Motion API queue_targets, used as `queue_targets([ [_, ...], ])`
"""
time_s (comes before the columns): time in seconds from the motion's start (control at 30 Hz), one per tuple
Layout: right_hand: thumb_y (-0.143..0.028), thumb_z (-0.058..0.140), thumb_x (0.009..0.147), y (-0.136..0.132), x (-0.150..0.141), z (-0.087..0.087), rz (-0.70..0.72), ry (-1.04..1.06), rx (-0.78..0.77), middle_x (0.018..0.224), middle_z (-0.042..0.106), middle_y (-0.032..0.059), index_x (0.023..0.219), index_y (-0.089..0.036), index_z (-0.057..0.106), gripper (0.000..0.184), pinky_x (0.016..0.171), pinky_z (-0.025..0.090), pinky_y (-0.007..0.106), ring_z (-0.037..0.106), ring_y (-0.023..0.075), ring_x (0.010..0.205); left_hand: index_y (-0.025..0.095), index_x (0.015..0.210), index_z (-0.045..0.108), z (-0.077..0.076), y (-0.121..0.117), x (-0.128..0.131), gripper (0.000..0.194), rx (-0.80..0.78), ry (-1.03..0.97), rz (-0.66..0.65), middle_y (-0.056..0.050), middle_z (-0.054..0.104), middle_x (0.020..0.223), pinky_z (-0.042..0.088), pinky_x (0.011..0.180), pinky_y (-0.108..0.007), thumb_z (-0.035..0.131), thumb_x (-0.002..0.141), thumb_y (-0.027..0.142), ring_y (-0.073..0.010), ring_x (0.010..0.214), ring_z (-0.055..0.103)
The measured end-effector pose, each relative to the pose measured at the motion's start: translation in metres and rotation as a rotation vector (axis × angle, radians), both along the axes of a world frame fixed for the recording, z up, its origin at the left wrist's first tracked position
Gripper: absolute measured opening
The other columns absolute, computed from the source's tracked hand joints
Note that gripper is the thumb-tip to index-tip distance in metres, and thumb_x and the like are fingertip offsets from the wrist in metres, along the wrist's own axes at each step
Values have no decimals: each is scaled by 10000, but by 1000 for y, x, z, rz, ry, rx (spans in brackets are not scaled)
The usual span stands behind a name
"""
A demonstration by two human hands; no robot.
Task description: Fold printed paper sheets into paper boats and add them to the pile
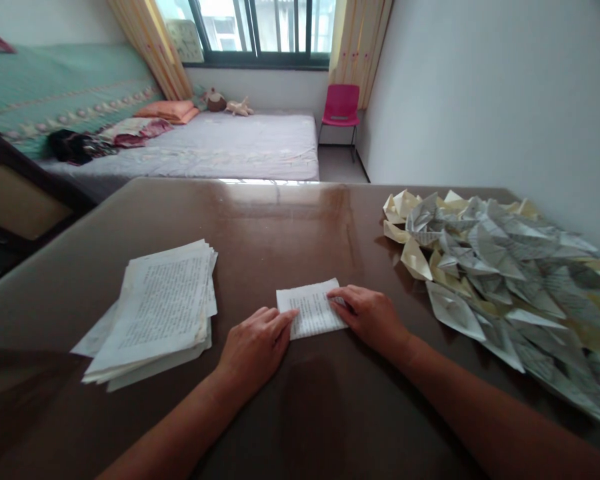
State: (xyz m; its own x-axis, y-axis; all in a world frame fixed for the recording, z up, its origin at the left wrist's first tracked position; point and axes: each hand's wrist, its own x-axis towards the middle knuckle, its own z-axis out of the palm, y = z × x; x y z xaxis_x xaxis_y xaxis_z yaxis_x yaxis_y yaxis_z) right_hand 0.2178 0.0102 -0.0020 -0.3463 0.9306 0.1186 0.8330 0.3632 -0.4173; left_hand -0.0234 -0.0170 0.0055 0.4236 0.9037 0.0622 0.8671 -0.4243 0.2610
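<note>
A folded sheet of printed paper [312,310] lies on the brown table [280,240] in front of me. My left hand [258,339] holds its left edge, thumb and forefinger closed at the lower left part. On the opposite side, my right hand [373,319] grips the right edge, with its forefinger reaching over the print. To the left rests a stack of loose printed sheets [155,307], unevenly piled. A heap of folded paper boats [495,260], some white with print and some cream, covers the table's right side.
Beyond the table stands a bed [260,143] with orange pillows [167,110] and soft toys [240,105]. A pink chair [342,107] is by the white wall [480,93]. At the left, a dark wooden chair [25,193] stands close to the table's edge.
</note>
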Motion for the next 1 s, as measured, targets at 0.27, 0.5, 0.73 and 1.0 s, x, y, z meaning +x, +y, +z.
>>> queue_targets([
  [0.27, -341, 484, 932, -3, -2, 5, -8, -35, -2, 1025, 693, 22, 1083, -266, 637, 227, 763, 453, 258, 646, 167, 927, 324, 1199, 590, 6, -3, 1, 299, 63, 121, 15, -12, 635, 821, 480, 601, -274, 423, 951, 310, -194, 822, 600],
  [0.5, -307, 446, 948, -7, -5, 8, 3, -111, 11, 1057, 683, 36, 1118, -256, 611, 243, 773, 445, 260, 621, 173, 962, 186, 1188, 611, 3, -7, 10, 318, 346, 113, -212, -85, 620, 1196, 488, 875, -369, 445, 920, 144, -257, 1136, 520],
  [0.73, -286, 426, 957, -8, -2, 11, 30, -157, 15, 1008, 676, 27, 1120, -258, 596, 237, 745, 422, 257, 598, 166, 923, 230, 1283, 547, -4, -25, 32, 380, 313, 129, -263, -71, 569, 1323, 457, 930, -401, 476, 934, 363, -270, 1206, 508],
  [1.0, -261, 496, 935, -17, -2, 33, 234, -276, 191, 1007, 626, 56, 1011, -232, 641, 166, 762, 388, 309, 524, 201, 948, 301, 1312, 520, -2, -25, 30, 395, 299, 175, -260, -64, 530, 1370, 440, 937, -404, 473, 933, 398, -275, 1231, 491],
])
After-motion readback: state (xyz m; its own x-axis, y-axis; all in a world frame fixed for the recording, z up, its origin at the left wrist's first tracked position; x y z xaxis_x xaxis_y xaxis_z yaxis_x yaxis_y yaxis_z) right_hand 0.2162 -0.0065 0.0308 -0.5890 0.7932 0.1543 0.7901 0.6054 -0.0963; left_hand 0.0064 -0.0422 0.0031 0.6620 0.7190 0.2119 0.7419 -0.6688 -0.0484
